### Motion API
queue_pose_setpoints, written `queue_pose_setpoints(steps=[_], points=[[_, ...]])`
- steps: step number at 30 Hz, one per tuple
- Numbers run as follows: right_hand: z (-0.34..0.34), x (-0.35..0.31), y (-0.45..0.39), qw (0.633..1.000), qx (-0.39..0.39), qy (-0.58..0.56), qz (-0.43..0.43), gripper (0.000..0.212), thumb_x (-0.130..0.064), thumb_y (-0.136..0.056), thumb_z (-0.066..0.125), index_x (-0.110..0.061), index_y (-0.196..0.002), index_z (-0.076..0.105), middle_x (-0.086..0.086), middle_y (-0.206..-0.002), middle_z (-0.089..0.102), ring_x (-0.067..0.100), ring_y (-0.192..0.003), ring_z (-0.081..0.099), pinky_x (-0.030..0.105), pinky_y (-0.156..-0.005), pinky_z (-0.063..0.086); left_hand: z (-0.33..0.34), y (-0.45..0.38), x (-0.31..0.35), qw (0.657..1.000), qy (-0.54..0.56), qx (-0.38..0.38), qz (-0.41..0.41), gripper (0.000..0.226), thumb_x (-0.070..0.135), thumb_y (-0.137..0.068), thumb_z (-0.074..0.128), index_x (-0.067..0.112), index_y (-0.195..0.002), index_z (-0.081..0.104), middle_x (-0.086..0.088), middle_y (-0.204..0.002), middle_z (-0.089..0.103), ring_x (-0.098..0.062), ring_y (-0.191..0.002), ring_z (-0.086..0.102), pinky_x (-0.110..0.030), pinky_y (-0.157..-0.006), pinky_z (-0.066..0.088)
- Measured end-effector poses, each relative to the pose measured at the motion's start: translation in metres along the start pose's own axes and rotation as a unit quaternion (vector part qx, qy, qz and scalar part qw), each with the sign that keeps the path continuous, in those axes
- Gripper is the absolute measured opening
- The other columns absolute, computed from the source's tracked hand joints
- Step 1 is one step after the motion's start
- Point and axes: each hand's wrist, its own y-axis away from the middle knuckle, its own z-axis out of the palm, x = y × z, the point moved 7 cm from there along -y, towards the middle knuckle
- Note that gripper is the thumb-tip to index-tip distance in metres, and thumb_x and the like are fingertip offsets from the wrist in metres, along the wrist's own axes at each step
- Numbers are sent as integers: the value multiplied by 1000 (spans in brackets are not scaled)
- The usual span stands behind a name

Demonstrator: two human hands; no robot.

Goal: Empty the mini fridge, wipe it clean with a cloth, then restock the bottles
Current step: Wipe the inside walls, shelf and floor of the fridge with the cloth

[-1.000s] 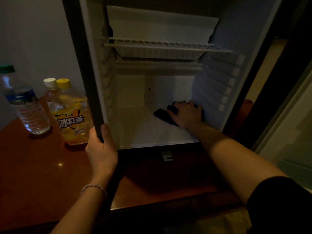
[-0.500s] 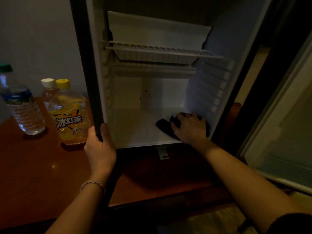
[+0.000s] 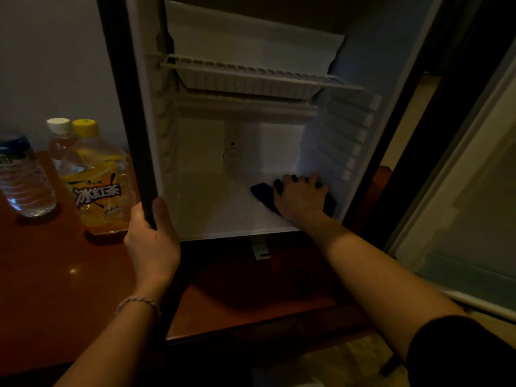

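Head view: the left hand (image 3: pixel 152 241) grips the mini fridge (image 3: pixel 212 196) frame's near left edge. The right hand (image 3: pixel 300 198) presses a dark cloth (image 3: pixel 262 192) onto the fridge floor's right side, fingers curled over it. Three bottles (image 3: pixel 97 180) stand left on the bench (image 3: pixel 50 289).

Fridge liner (image 3: pixel 212 202): from my feed it looks like smooth white plastic, faint sheen on the floor.
Side wall (image 3: pixel 337 141): same white plastic, moulded into ribbed ledges.
Shelf (image 3: pixel 251 76): white-coated wire, I'd say; thin parallel bars, matt.
Frame edge (image 3: pixel 122 107): dark, smooth, dull finish; I can't tell whether it is metal or plastic.
Cloth (image 3: pixel 262 192): dark soft fabric, matt, crumpled.
Table top (image 3: pixel 55 275): reddish-brown wood look, polished; I see a bright glint on it.
Tea bottle (image 3: pixel 97 188): clear glossy plastic, printed yellow label, yellow plastic cap.
Water bottle (image 3: pixel 25 177): clear ridged plastic, glossy.
Bracelet (image 3: pixel 136 301): braided cord, pale.
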Motion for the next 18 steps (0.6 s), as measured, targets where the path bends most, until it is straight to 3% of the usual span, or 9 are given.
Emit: queue_pose_setpoints(steps=[7,13,18], points=[[12,-18,-48,1000,-12,12,1,49,-51,-99,32,-23,-137,46,16,-138,51,38,-130,34,57,-101,32,-2,2,4,1000,-11,4,-3,58,61,-93,30,12,-114,53,-1,-98,56,-16,-84,51,-13,-57,32],[9,-18,-55,1000,-11,3,-21,48,-52,-98,33,-22,-132,48,15,-134,54,35,-130,37,56,-101,31,-2,1,3,1000,-21,9,-7,41,54,-101,33,18,-105,50,-3,-95,57,-21,-85,53,-18,-58,34],[2,-10,-30,999,-11,22,-30,49,-52,-98,32,-18,-129,49,13,-129,59,34,-127,40,54,-96,33,-2,5,10,1000,-20,4,-13,39,50,-103,33,15,-109,50,-1,-94,54,-14,-76,49,-13,-55,31]])
